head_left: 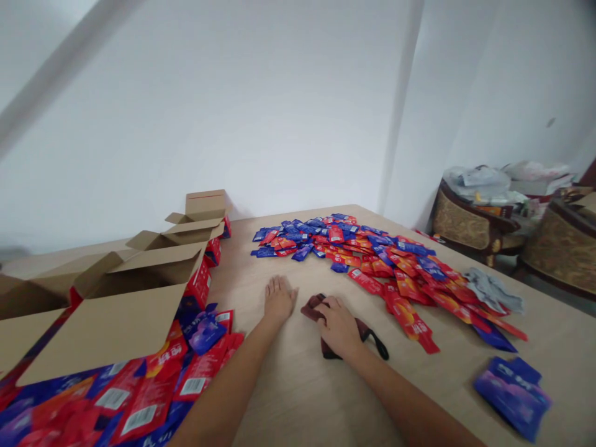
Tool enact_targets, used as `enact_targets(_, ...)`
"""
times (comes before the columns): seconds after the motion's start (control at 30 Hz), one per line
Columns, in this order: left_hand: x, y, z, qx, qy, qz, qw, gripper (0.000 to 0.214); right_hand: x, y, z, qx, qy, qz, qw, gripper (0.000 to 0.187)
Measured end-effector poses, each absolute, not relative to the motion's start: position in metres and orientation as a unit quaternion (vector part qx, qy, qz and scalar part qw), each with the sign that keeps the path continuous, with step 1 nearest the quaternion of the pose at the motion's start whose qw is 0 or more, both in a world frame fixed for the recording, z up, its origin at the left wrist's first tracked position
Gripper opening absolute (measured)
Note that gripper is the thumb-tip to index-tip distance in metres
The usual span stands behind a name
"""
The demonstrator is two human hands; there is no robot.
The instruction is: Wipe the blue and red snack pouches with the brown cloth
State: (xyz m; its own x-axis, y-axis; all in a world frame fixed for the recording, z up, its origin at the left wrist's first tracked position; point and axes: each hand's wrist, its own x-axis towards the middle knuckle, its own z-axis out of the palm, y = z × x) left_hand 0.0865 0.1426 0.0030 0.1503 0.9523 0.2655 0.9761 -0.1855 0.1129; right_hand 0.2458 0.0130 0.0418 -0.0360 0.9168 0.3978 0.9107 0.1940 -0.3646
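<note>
My left hand [279, 300] lies flat on the wooden table [288, 385], fingers stretched out and thumb apart, holding nothing. To its right, my right hand [339, 326] rests on a dark brown cloth [326, 351] with a black strap loop [379, 344], its fingers curled over the fabric. Beyond both hands spreads a long pile of red and blue flat packets [335, 234], which neither hand touches. More packets [200, 379] lie heaped to the left of my left forearm.
Open cardboard boxes [144, 267] stand in a row along the left. A grey cloth [493, 288] sits at the pile's right end. One blue packet [512, 394] lies apart near the right edge. Beyond the table, an armchair [465, 223] holds plastic bags [479, 180].
</note>
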Motion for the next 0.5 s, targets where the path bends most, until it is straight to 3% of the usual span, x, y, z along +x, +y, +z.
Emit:
enact_targets(0.33,0.085,0.275,0.02,-0.689,-0.675,-0.265,0.007,0.072,0.258,0.132,0.024,-0.687,-0.644,-0.028,0.336,0.033)
enact_targets(0.5,0.087,0.332,0.042,-0.702,-0.683,-0.193,-0.056,0.078,0.258,0.186,0.021,-0.72,-0.592,-0.049,0.36,0.035)
